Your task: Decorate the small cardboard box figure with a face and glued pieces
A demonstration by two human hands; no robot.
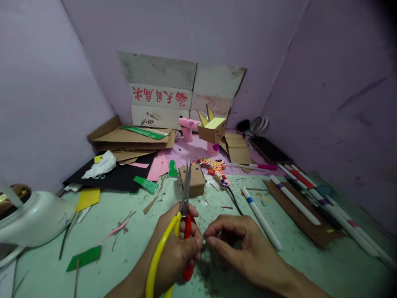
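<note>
My left hand (178,248) is closed around a pair of scissors (186,198) with one yellow and one red handle. Their metal blades point up and away, almost together, in front of a small cardboard box with ears (192,180). My right hand (245,244) is beside it, thumb and forefinger bent into a pinch next to the left thumb. Whatever sits between those fingertips is too small to make out. Beyond the hands lies a flower-patterned glue gun (218,171) with a black cord. Behind it, a cardboard head with pointed ears (212,128) rests on a pink tube (213,148).
Markers (262,219) and a brown cardboard strip (297,211) lie on the right. A white pot-like vessel (40,219) stands at left. Green (83,257) and yellow scraps (88,199) litter the green tabletop (124,265). Cardboard sheets (136,138) and a phone-like black slab (269,150) are farther back.
</note>
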